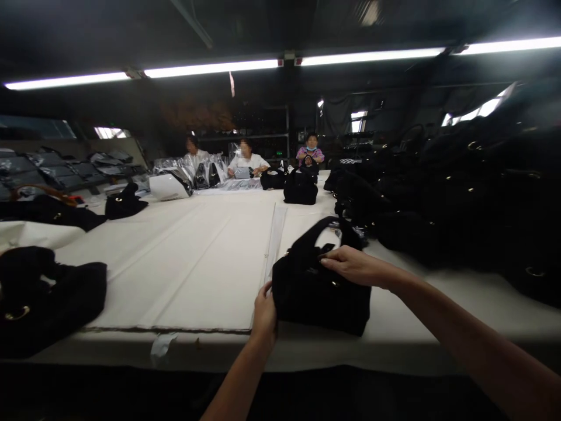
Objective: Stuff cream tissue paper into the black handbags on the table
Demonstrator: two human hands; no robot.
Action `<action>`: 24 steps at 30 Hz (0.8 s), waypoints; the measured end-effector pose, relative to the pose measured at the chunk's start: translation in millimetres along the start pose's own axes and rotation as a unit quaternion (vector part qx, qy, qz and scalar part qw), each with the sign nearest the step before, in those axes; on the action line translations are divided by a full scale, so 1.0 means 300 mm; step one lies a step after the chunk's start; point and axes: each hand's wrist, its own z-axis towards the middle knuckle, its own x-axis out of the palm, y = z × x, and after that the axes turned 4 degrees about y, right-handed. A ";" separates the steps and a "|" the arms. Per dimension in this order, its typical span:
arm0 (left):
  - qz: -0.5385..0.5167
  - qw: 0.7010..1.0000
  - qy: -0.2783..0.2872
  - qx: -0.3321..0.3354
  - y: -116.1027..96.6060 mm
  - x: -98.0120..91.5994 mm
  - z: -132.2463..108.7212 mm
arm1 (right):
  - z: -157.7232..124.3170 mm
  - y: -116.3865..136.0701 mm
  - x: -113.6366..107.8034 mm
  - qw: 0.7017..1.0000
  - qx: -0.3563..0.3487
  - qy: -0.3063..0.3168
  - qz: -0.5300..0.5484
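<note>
Right of centre in the lower frame, the right hand [352,265] pinches the black handbag [319,301] near its top while the left hand [265,314], closure indeterminable, braces its side: apparently top adjustment, next requiring steady support.

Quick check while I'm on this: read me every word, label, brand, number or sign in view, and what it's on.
No readable text anywhere.
Held black bag: no legible lettering.
White table covering: tiny mark, too small to read.
Wrapped grey goods, far left: too dark and blurred.
</note>
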 end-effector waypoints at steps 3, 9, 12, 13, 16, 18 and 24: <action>0.091 0.994 -0.051 0.040 -0.002 -0.074 0.028 | -0.033 -0.032 -0.057 0.996 -0.038 -0.087 -0.001; 0.390 0.794 -0.025 0.465 -0.191 -0.025 0.004 | -0.017 -0.230 -0.022 0.970 0.039 -0.242 0.001; 0.516 0.708 0.116 0.468 -0.260 0.081 0.076 | 0.041 -0.310 0.049 0.976 0.064 -0.204 0.046; 0.557 0.682 0.156 0.448 -0.267 0.106 0.101 | 0.046 -0.326 0.075 0.977 0.066 -0.192 0.064; 0.645 0.599 0.224 0.418 -0.257 0.130 0.129 | -0.008 -0.361 0.166 0.970 0.095 -0.195 0.113; 0.670 0.546 0.226 0.449 -0.241 0.112 0.103 | -0.093 -0.387 0.250 0.956 0.140 -0.213 0.144; 0.685 0.463 0.178 0.535 -0.222 0.103 -0.006 | -0.293 -0.388 0.513 0.925 0.189 -0.266 0.193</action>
